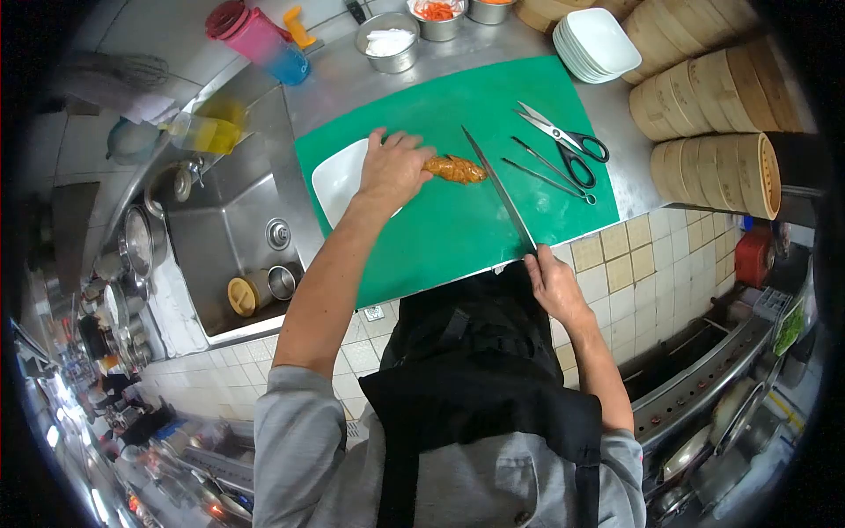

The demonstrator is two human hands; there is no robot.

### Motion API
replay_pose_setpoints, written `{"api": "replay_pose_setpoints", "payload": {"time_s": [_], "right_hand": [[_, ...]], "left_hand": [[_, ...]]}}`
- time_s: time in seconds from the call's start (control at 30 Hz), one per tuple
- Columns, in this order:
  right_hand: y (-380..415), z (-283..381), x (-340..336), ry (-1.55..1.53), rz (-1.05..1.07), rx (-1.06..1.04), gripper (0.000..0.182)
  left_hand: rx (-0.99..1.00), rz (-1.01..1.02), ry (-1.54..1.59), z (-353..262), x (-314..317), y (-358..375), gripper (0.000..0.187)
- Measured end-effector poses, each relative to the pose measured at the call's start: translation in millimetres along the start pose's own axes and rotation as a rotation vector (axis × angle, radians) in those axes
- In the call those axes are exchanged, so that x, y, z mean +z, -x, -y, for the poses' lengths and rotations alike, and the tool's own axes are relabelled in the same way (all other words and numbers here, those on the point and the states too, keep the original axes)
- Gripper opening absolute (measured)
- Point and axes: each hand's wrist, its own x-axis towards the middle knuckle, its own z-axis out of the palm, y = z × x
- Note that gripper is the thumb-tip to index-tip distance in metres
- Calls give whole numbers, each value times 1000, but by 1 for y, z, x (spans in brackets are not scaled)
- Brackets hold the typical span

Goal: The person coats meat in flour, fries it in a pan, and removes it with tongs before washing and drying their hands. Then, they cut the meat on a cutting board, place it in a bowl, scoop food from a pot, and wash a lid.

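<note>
A browned, glazed piece of food (456,169) lies on the green cutting board (422,238). My left hand (394,167) is closed on its left end, above the rim of a white dish (334,180). My right hand (556,283) grips the handle of a long knife (502,192) at the board's front edge. The blade points away from me, its tip just right of the food and apart from it. Scissors with black handles (568,141) and metal tongs (554,176) lie on the board's right part.
A sink (233,220) is at the left, with a pink and blue bottle (264,44) behind it. Metal bowls (387,55) stand behind the board. Stacked white dishes (598,46) and bamboo steamers (713,172) stand at the right.
</note>
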Motion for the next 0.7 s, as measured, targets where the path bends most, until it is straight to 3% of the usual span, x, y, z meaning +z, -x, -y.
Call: {"api": "replay_pose_setpoints", "payload": {"time_s": [0.1,0.2,0.3,0.7], "right_hand": [[-1,12,-6,10,21,5,19],[-4,26,-6,50,52,-14,20],[-6,29,-3,86,55,-35,19],[-4,30,16,170,115,-4,16]], "left_hand": [[-102,-161,266,0,-2,5,22],[-132,-161,345,-5,7,10,16],[-50,-228,336,-9,19,11,10],[-38,-212,212,-14,23,6,11]]}}
